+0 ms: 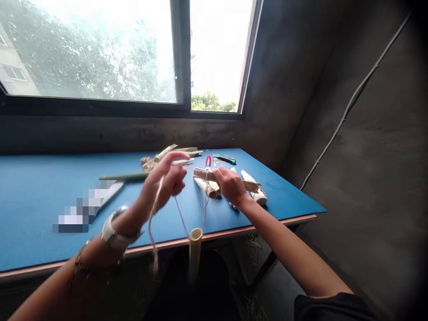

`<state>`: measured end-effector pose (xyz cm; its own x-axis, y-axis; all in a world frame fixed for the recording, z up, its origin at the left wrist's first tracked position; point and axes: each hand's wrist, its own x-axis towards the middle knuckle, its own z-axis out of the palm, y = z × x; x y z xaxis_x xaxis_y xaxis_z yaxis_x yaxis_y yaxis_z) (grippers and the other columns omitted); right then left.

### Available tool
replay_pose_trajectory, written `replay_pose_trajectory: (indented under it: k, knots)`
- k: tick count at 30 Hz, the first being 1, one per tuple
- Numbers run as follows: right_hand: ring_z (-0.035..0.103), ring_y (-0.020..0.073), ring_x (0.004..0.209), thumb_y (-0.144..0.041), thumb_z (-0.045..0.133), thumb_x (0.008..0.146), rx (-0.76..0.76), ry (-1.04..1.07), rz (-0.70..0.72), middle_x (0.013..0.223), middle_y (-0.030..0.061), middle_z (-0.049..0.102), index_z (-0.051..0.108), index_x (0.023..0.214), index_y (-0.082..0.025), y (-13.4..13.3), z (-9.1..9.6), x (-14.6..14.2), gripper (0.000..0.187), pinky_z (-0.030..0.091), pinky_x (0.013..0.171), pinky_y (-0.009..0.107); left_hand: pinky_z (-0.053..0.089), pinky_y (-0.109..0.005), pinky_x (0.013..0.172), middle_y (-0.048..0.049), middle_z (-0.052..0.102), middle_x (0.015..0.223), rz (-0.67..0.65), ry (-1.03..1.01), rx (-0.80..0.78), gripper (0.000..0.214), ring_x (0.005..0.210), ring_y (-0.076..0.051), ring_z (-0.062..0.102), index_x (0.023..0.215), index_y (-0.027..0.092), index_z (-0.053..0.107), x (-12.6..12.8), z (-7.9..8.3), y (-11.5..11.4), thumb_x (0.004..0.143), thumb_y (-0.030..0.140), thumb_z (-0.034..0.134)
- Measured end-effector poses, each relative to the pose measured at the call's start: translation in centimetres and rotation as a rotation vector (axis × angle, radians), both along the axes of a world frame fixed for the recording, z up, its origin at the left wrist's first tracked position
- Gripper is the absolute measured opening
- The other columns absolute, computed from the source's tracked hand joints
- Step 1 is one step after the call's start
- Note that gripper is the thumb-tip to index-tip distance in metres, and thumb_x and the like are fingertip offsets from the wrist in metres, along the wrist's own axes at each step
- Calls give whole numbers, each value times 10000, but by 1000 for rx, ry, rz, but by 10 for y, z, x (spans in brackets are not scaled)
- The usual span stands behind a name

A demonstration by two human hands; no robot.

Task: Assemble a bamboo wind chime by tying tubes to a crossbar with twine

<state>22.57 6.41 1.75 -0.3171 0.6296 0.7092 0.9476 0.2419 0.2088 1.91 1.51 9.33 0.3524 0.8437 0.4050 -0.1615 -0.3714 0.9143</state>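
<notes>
The person's left hand (163, 180) is raised above a blue-topped desk (40, 187), its grip nearly closed, with the fingers curled around a thin pale cord (179, 209). One strand of the cord falls loose past the wrist, and another runs down to a short pale tube (195, 249), which hangs upright just past the desk's front edge. A white strip (182, 162) appears just behind the left fingertips, but whether they hold it cannot be told. A wristwatch (113, 227) sits on the left wrist.

The right hand (230, 186) has a closed grip over a rolled bundle of dry husk (205, 185), which lies on the desk with cord wrapped around it. Just to the right lies a pale husk roll (254, 187), partly beside the right hand. Farther back are a red-handled tool (208, 161) and a green-and-black tool (224, 158). Left of these lie a cluster of husk pieces and twine (160, 157) and a long green rod (123, 176). A pixelated object (83, 209) on the desk's left side is too obscured to identify. Beyond the desk is a window (100, 53).
</notes>
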Motion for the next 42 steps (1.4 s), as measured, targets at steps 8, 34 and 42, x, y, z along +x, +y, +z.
replay_pose_trajectory:
  k: [8,34,42]
  knots:
    - [552,138,685,-154,265,950,-48,53,-128,865,63,588,537,969,-151,68,35,-1,273,312,556,236,239,-137,380,78,322,536,-26,277,183,173,390,-28,270,976,174,495,20,87,91,842,113,406]
    - [560,187,960,-149,492,846,-611,356,-31,1066,109,574,603,1051,-155,146,2,79,233,420,833,279,211,-171,403,80,295,490,-99,665,258,255,406,-50,276,1036,128,547,62,65,227,839,68,395]
    - [578,116,896,-267,519,842,-599,789,256,1073,76,616,578,1149,-157,165,28,67,331,449,770,214,150,-205,410,91,251,481,-231,487,161,220,388,-46,200,964,158,496,95,92,230,906,71,302]
